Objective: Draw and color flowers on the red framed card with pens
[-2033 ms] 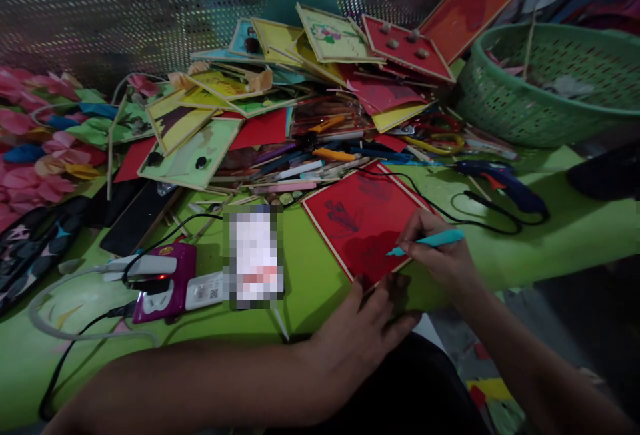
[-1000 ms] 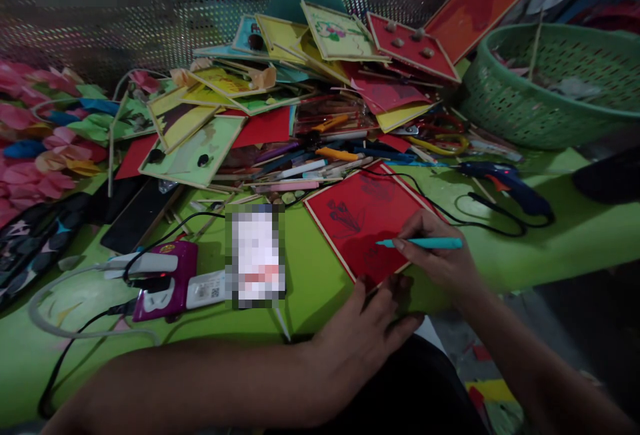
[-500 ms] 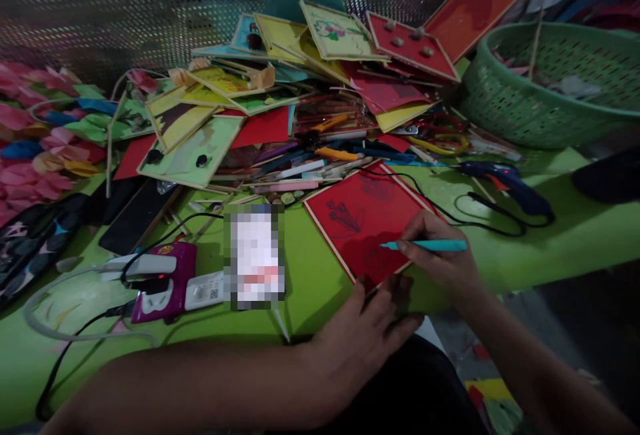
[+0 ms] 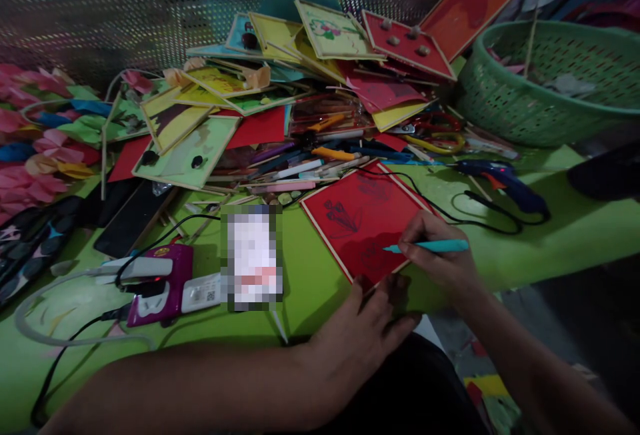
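My right hand (image 4: 440, 255) pinches a turquoise marker pen (image 4: 445, 245). Its tip points left, at or just above the lower part of a red card (image 4: 357, 211) edged with thin wooden sticks. Dark flower-like line drawings show on the card. My left hand (image 4: 365, 328) lies with fingers spread along the card's near edge, touching it, and grips nothing that I can see. Part of the card's right edge is hidden behind my right hand.
Left of the card are a blurred-out phone-like screen (image 4: 253, 258) and a purple power strip (image 4: 173, 281) with cables. Framed cards, pens and scissors pile up behind. A blue glue gun (image 4: 510, 185) and green basket (image 4: 550, 115) stand right; its cord runs past the card.
The pen tip has moved very slightly to the right and down over the card. The whole view has shifted a little; my left hand stays at the card's near edge.
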A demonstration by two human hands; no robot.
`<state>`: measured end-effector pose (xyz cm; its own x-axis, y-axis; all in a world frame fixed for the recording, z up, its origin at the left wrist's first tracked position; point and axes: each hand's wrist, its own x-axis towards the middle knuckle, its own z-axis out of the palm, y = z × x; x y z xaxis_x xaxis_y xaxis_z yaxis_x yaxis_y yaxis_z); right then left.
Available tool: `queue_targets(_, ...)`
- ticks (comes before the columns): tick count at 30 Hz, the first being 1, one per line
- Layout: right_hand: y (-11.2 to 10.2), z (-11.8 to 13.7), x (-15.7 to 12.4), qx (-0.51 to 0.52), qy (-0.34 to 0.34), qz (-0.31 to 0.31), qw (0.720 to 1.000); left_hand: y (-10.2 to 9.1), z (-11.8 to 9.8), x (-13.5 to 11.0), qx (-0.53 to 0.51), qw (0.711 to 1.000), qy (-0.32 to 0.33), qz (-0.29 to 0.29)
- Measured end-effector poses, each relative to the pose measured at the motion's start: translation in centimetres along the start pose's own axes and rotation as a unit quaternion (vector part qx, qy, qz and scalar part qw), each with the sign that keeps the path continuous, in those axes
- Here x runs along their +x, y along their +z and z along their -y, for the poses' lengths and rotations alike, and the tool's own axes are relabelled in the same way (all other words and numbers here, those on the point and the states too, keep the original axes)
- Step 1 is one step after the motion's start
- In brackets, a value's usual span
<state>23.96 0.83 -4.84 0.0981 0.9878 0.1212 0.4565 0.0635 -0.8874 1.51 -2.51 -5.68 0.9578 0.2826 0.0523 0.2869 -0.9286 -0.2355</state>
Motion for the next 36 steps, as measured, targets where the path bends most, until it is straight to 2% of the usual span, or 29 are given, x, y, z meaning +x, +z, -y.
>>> queue_targets(7,-0.1,0.1,-0.2,0.011,0.014,0.008,1.0,0.0,-0.1,0.0,0.007,1.0,-0.011,-0.017)
queue_targets(16,-0.2,-0.7,-0.5,0.014,0.015,0.018,1.0,0.0,0.1,0.0,0.019,1.0,-0.006,-0.012)
queue_targets(22,-0.2,-0.9,-0.6,0.028,0.005,-0.008,1.0,-0.1,0.1,0.0,0.012,1.0,-0.003,-0.013)
queue_targets(25,-0.3,-0.9,-0.5,0.013,0.006,0.005,1.0,0.1,0.2,0.0,0.003,1.0,-0.006,-0.014)
queue_targets(27,-0.2,-0.9,-0.5,0.03,0.016,0.012,0.999,0.2,0.2,0.0,-0.001,1.0,0.0,-0.011)
queue_targets(32,0.0,-1.2,-0.6,0.117,0.031,-0.021,0.992,-0.2,-0.3,-0.3,0.0,1.0,0.001,-0.019)
queue_targets(36,-0.2,-1.1,-0.7,0.106,0.043,0.018,0.993,-0.2,-1.0,-0.7,-0.011,1.0,0.013,-0.018)
